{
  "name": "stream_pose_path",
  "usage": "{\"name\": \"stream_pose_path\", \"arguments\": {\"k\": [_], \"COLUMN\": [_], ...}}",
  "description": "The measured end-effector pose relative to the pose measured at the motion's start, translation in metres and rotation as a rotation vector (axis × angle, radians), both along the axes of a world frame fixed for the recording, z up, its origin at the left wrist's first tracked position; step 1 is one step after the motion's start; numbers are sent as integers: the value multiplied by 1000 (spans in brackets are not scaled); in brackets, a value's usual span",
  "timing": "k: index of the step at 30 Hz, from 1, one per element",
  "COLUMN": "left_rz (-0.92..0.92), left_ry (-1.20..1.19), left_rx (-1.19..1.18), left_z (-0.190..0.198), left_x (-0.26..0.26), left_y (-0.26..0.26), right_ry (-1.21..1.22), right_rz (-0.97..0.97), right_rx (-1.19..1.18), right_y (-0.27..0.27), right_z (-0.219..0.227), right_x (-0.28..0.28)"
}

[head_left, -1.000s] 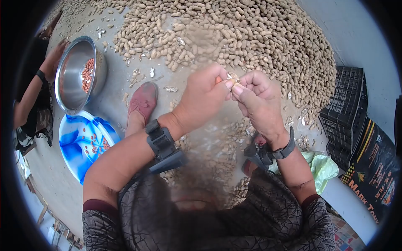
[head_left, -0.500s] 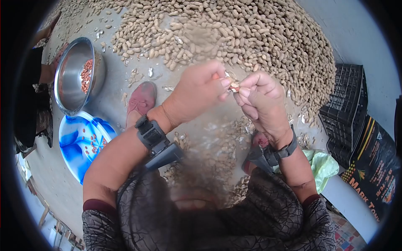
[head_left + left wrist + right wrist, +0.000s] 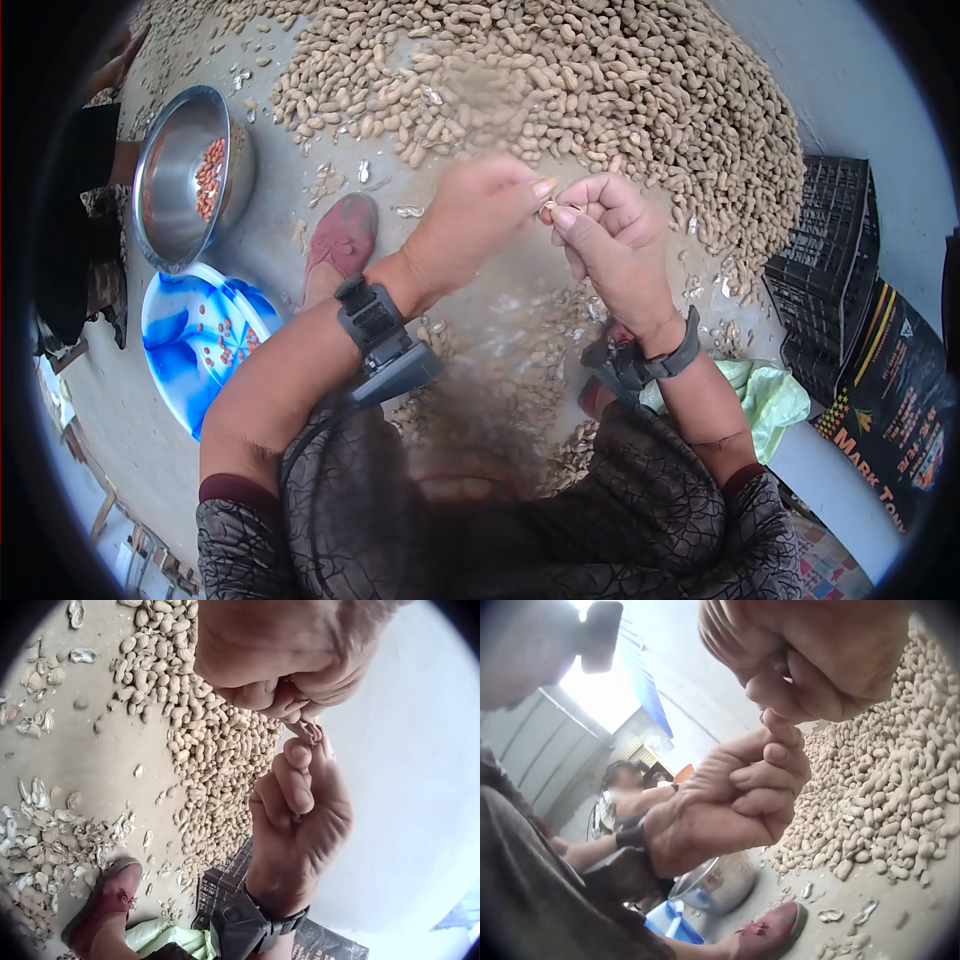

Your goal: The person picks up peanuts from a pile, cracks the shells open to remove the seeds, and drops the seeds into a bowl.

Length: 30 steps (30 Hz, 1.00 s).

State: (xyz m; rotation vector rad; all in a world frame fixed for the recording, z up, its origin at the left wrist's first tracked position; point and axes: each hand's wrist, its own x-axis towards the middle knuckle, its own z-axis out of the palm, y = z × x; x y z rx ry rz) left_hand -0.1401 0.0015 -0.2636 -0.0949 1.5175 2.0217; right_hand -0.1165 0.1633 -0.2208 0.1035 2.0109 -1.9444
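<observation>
Both hands have drifted a little since a second ago, the left wrist sliding lower and the fingertips meeting closer together. Now the left hand (image 3: 475, 225) and the right hand (image 3: 612, 245) come together at the centre of the head view, each pinching the same small tan peanut shell (image 3: 549, 210) between thumb and fingertips. From the left wrist view the shell (image 3: 311, 733) sits right at the meeting point of the two hands, held above the floor.

Behind the hands, from 11 to 2 o'clock, spreads a large heap of unshelled tan peanuts (image 3: 600, 90) on the grey concrete floor (image 3: 270, 240). At 10 o'clock stands a round steel bowl (image 3: 165, 190) with reddish kernels inside, and just below it, at 9 o'clock, a blue and white plastic basin (image 3: 170, 345) with a few kernels. A worn red shoe (image 3: 342, 240) rests between basin and hands. Broken pale shells (image 3: 520, 350) litter the floor beneath the wrists. At 3 o'clock a black plastic crate (image 3: 825, 280) stands beside a black printed sack (image 3: 895, 400).
</observation>
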Motion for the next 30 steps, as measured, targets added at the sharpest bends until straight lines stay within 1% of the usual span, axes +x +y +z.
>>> {"name": "stream_pose_path", "arguments": {"k": [1, 3, 7, 9, 10, 12, 13, 15, 16, 18, 19, 21, 22, 24, 25, 27, 28, 30], "left_rz": [1, 27, 7, -11, -10, 12, 13, 0, 0, -49, -47, -75, -39, 10, 16, 119, 151, 238], "left_ry": [-1, -133, -127, -225, -226, -279, -280, -257, -258, -222, -220, -249, -234, -209, -195, -113, -136, -181], "left_rx": [-1, 201, 213, 206, 205, 239, 239, 231, 231, 281, 279, 234, 167, 51, 4, -207, -281, -424], "left_z": [0, -1, -1, 3, 3, 3, 3, 6, 3, -3, -1, 4, 1, 1, 7, 19, 25, 35], "left_x": [2, 6, 7, 5, 5, 5, 6, 6, 6, 4, 0, -10, -14, -17, -16, -4, 4, 29], "left_y": [2, 6, 6, 3, 2, 1, 2, 3, 2, -4, -11, -36, -52, -95, -119, -160, -182, -225], "right_ry": [-1, 3, -1, -27, -28, 167, 167, 330, 329, 125, 127, -49, -53, 21, 17, -55, -57, -176], "right_rz": [1, -8, -42, 4, 4, 93, 94, 28, 28, -67, -65, -72, -61, 200, 209, 251, 253, 197], "right_rx": [-1, -82, -75, -11, -11, 206, 206, 236, 236, 171, 169, 107, 96, 300, 279, 364, 351, 331], "right_y": [-3, -9, -9, -8, -5, 2, 1, -2, -3, -5, -4, 3, 9, 22, 24, 27, 30, 34], "right_z": [2, 8, 4, 5, 0, -20, -25, -29, -25, -9, -5, 0, -4, -19, -21, -24, -27, -30], "right_x": [0, 0, -2, -2, -1, 4, 6, 6, 6, 5, 4, 2, 1, 3, 5, 10, 11, 14]}}
